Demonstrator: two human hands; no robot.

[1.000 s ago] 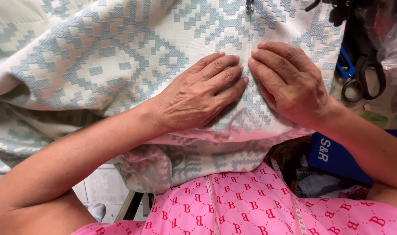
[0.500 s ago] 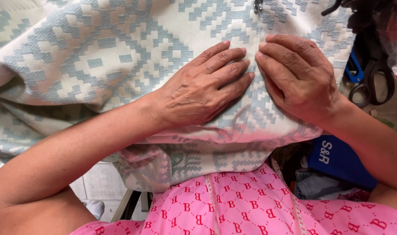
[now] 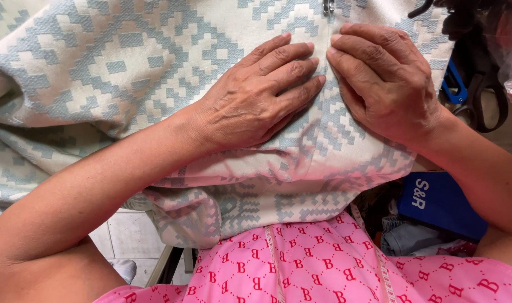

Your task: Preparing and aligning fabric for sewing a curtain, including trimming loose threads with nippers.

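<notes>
A cream fabric (image 3: 127, 67) woven with a pale blue geometric pattern lies spread over the work surface and hangs over its near edge. My left hand (image 3: 256, 98) rests flat on it, fingers together and pointing up to the right. My right hand (image 3: 382, 81) lies flat beside it, fingers pointing left, fingertips almost meeting those of the left hand. Just above the fingertips, at the top edge, a small metal presser foot (image 3: 328, 7) sits on the cloth. Neither hand grips anything.
Black-handled scissors (image 3: 483, 95) lie at the right edge beside a blue tool (image 3: 451, 84). A blue bag (image 3: 441, 205) and folded grey cloth (image 3: 405, 241) sit low on the right. My lap in pink patterned fabric (image 3: 323, 269) fills the bottom, with a measuring tape (image 3: 379, 264) across it.
Both hands have slid a little away from me along with the fabric, toward the presser foot. Their flat pose is the same.
</notes>
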